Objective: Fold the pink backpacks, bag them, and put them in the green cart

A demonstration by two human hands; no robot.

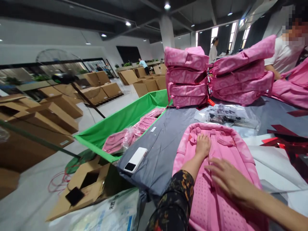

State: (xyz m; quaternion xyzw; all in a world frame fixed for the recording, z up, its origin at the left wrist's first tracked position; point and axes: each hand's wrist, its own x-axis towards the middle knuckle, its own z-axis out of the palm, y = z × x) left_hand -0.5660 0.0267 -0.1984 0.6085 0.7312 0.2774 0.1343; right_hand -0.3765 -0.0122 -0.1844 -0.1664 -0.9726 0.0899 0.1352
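Note:
A pink backpack (201,199) lies on the table with its back panel and shoulder straps facing up, its top end pointing away from me. My left hand (203,146) rests on the upper part of the panel, between the strap tops, fingers forward and laid against the fabric. Lower and to the right, my right hand (227,179) reaches across the bag, its fingers stretched out over the middle by a strap. The right thumb is hidden. The dark flowered sleeve (179,199) on my left arm covers part of the bag's left edge.
Stacked pink backpacks (187,77) stand at the table's far side, beside a clear plastic bag (228,115). A white phone (136,160) lies on the grey cloth (161,154). Left is a green bin (115,125) with pink bags. Cardboard boxes (48,122) fill the floor; a co-worker (286,54) stands right.

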